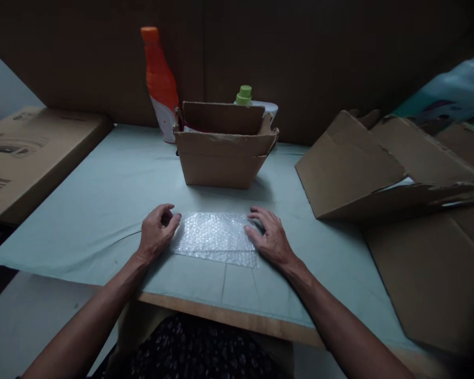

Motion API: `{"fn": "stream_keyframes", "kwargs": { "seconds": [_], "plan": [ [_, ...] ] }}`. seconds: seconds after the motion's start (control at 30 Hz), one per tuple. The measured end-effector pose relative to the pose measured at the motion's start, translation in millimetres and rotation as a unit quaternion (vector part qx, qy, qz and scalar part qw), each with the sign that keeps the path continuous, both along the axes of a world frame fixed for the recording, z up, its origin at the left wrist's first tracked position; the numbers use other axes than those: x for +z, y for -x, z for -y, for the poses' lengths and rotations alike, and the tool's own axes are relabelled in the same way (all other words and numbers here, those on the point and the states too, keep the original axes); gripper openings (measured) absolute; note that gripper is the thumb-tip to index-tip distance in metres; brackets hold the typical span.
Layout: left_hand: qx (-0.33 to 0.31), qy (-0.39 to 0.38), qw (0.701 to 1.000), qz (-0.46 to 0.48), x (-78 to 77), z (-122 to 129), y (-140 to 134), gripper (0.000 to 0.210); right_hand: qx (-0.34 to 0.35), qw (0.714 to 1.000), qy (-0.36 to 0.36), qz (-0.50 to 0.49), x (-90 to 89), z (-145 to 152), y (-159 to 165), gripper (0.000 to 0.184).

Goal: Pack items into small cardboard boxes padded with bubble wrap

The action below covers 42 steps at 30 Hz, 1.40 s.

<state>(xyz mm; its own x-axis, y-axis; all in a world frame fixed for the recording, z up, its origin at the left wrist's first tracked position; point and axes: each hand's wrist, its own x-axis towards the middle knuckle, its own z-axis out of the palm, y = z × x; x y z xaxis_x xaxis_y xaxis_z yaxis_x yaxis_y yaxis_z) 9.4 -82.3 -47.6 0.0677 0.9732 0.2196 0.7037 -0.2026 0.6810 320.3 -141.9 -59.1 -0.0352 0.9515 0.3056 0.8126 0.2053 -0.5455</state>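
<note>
A clear piece of bubble wrap point(213, 234) lies flat on the pale green cloth point(114, 184), with a slanting layer line along its lower part. At its left end rests my left hand point(158, 229), fingers curved and thumb apart from them, gripping nothing. My right hand point(270, 237) is at the opposite end, its fingers spread and the fingertips over the edge of the wrap. Just beyond the wrap stands a small open cardboard box point(221, 160), and something dark red and white shows slightly inside it.
Behind the box are an orange bottle point(160, 79) and a white bottle with a green cap point(244, 96). A flat carton point(39, 152) lies at the left. Large open cardboard boxes point(355, 173) take up the right side, with a bluish container point(454, 89) behind.
</note>
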Motion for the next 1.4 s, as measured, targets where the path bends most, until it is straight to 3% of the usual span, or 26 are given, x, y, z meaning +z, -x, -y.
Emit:
{"fn": "stream_keyframes", "kwargs": {
  "seconds": [0.1, 0.23, 0.33, 0.43, 0.5, 0.57, 0.7, 0.77, 0.9, 1.0, 1.13, 1.3, 1.4],
  "plan": [
    [0.002, -0.010, 0.999, -0.041, 0.1, 12.2, 7.3, 0.042, -0.030, 0.999, 0.000, 0.013, -6.9, 10.5, -3.5, 0.040],
    [-0.005, -0.024, 0.996, -0.087, -1.0, 45.2, 29.4, 0.044, -0.016, 0.999, 0.040, 0.005, -12.2, 44.9, -4.1, 0.052],
    [-0.002, -0.004, 1.000, -0.029, 5.2, 71.7, 36.5, 0.038, -0.026, 0.995, 0.062, -0.072, 1.9, 67.9, 3.2, 0.051],
    [-0.056, 0.018, 0.995, 0.080, 22.8, 94.9, 16.5, 0.024, -0.039, 0.978, 0.076, -0.190, 30.8, 74.0, 23.0, 0.044],
    [-0.118, 0.029, 0.981, 0.151, 37.5, 108.7, -9.7, 0.020, -0.021, 0.957, 0.100, -0.272, 49.6, 70.5, 41.5, 0.041],
    [-0.175, 0.042, 0.960, 0.214, 49.9, 119.8, -37.9, 0.031, 0.009, 0.929, 0.129, -0.348, 62.1, 65.5, 60.0, 0.040],
    [-0.252, 0.062, 0.934, 0.245, 60.1, 129.0, -74.2, 0.064, 0.030, 0.865, 0.189, -0.464, 65.0, 62.0, 86.7, 0.038],
    [-0.253, 0.057, 0.939, 0.227, 59.2, 127.9, -78.7, 0.060, 0.016, 0.829, 0.215, -0.516, 61.5, 65.0, 95.4, 0.037],
    [-0.232, 0.059, 0.947, 0.214, 56.2, 121.3, -72.1, 0.032, -0.023, 0.749, 0.259, -0.609, 57.7, 74.3, 109.5, 0.035],
    [-0.237, 0.062, 0.948, 0.203, 58.0, 121.0, -66.0, 0.026, -0.028, 0.712, 0.279, -0.644, 55.2, 76.7, 116.8, 0.036],
    [-0.233, 0.040, 0.962, 0.136, 61.8, 134.4, -69.6, 0.043, -0.035, 0.707, 0.266, -0.655, 49.7, 72.9, 120.5, 0.028],
    [-0.165, -0.184, 0.963, 0.109, 55.2, 155.9, -87.2, 0.032, -0.035, 0.735, 0.210, -0.644, 54.0, 65.2, 119.0, 0.027],
    [-0.191, -0.247, 0.942, 0.122, 49.5, 165.9, -93.9, 0.026, -0.038, 0.752, 0.188, -0.630, 57.7, 59.8, 118.5, 0.027]
  ]
}}
